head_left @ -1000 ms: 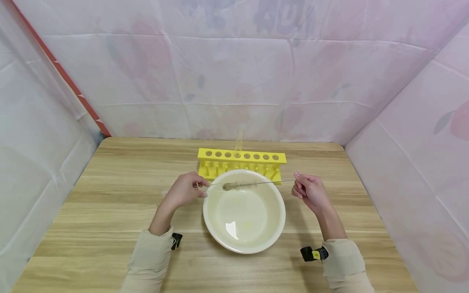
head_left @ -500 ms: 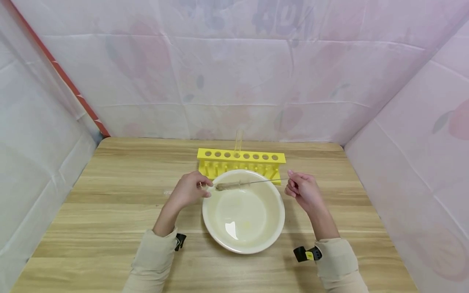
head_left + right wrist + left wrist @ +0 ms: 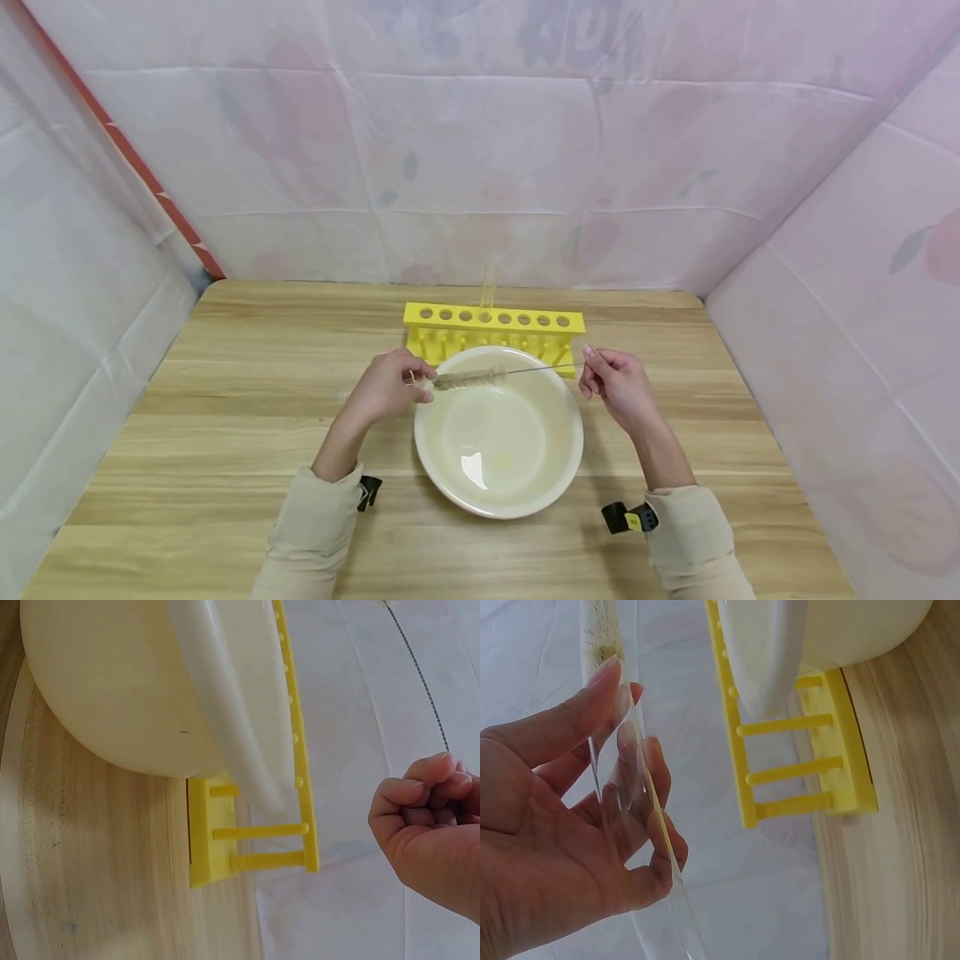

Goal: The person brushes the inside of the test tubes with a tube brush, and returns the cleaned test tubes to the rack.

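Note:
My left hand (image 3: 386,386) holds a clear glass test tube (image 3: 630,802) between thumb and fingers, over the left rim of a cream basin. Inside the tube's upper part in the left wrist view are the bristles of a test tube brush (image 3: 468,380). On the right, my right hand (image 3: 621,390) pinches the end of the brush's twisted wire handle (image 3: 421,675), its other fingers curled in. The brush lies nearly level above the basin (image 3: 498,510), which has a bright reflection at its bottom.
Behind the basin stands a yellow test tube rack (image 3: 450,319) with a row of holes and pegs. Another clear test tube (image 3: 490,287) stands upright in it. The wooden table (image 3: 225,442) ends at a cloth-covered wall (image 3: 480,167), with more cloth at both sides.
My right hand has moved left with the brush, and its bristles have gone further left into the test tube. My left hand has shifted slightly to the right.

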{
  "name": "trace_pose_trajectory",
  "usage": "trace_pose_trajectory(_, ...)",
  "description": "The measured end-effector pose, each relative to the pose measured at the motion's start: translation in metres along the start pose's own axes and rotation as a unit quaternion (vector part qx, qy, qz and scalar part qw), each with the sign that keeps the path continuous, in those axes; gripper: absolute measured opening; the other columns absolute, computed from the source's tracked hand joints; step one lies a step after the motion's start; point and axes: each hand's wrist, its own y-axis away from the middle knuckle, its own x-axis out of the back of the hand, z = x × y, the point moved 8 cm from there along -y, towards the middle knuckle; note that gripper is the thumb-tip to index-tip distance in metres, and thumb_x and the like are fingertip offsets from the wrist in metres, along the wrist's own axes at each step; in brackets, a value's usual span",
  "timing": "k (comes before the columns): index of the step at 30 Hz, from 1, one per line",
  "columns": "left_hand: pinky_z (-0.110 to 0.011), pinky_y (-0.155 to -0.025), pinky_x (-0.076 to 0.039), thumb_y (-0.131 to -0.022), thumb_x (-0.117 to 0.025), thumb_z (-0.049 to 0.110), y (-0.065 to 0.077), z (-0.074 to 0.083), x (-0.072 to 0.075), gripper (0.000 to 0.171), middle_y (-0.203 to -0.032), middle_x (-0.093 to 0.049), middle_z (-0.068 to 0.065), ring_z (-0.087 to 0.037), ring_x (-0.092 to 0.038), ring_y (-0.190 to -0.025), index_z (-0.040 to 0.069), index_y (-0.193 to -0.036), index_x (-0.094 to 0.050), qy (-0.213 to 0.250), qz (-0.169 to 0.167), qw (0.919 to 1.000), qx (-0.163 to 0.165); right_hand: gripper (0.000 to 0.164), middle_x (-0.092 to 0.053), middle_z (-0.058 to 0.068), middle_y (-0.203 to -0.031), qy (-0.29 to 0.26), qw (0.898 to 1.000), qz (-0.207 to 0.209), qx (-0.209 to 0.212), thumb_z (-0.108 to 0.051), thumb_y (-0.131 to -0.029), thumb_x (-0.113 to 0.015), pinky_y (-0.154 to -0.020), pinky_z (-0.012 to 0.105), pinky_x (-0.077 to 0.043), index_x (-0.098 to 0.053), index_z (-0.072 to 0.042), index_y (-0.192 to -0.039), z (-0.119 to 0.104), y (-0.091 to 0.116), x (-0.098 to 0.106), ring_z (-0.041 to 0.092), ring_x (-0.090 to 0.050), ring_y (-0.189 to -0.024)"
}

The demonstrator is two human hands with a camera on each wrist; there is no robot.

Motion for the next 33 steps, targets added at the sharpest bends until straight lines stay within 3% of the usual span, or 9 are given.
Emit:
trace_pose_trajectory(17, -0.030, -0.065, -0.042, -0.069, -0.076, 0.002, -0.001, 0.010, -0.003, 0.019, -0.078, -0.056, -0.002, -0.015, -0.049, -0.070, 0.004, -0.087, -0.071, -0.027, 0.007, 0.9996, -0.006, 0.045, -0.032, 0.000, -0.049, -0.051, 0.997, -0.002, -0.057, -0.009, -0.098, -0.039, -0.045, 0.021, -0.032, -0.040, -0.004, -0.054, 0.005, 0.000, -0.013, 0.011, -0.033, -0.043)
trace_pose_trajectory(23, -0.031, -0.067, -0.043, -0.069, -0.077, 0.003, -0.002, 0.016, -0.006, 0.020, -0.078, -0.058, -0.002, -0.016, -0.051, -0.072, 0.004, -0.088, -0.071, -0.037, 0.007, 0.9991, -0.020, 0.045, -0.029, -0.001, -0.047, -0.055, 0.996, -0.002, -0.067, -0.006, -0.097, -0.040, -0.045, 0.021, -0.032, -0.040, -0.004, -0.052, 0.008, -0.002, -0.022, 0.011, -0.031, -0.042)
trace_pose_trajectory(33, -0.031, -0.068, -0.043, -0.069, -0.078, 0.004, -0.004, 0.023, -0.010, 0.019, -0.078, -0.057, -0.001, -0.016, -0.052, -0.073, 0.005, -0.087, -0.071, -0.054, 0.010, 0.9984, -0.015, 0.044, -0.029, -0.001, -0.047, -0.046, 0.996, -0.015, -0.074, -0.005, -0.097, -0.040, -0.046, 0.022, -0.032, -0.040, -0.003, -0.053, 0.009, -0.003, -0.036, 0.011, -0.031, -0.041)
